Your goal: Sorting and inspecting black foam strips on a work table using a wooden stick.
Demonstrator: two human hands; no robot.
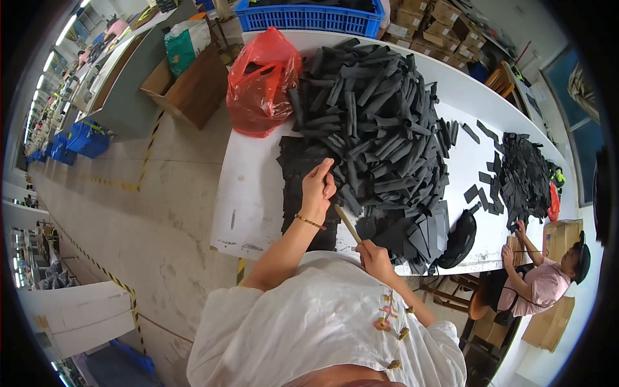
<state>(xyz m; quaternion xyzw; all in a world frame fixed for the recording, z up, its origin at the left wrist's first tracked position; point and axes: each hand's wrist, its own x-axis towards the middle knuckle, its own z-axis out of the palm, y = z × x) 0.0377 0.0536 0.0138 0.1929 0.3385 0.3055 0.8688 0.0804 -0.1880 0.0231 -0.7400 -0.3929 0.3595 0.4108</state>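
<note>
My left hand [316, 193], with a beaded bracelet at its wrist, is raised over a dark layer of black strips [294, 169] on the white table. Its fingers are curled in; whatever they may hold is hidden. Closed around the near end of a thin tan stick [348, 223] is my right hand [376, 260]. The stick slants up toward the left hand; I cannot tell its exact kind. A large heap of rolled black pieces [380, 116] lies just beyond both hands. Flat dark grey pieces [422, 235] are stacked right of my right hand.
A red plastic bag [263, 84] stands at the table's far left, with a blue crate [309, 19] behind. A black pouch [459, 238] lies to the right. Farther right, a seated co-worker [538, 280] reaches toward another black pile [525, 174]. A cardboard box [190, 87] sits left of the table.
</note>
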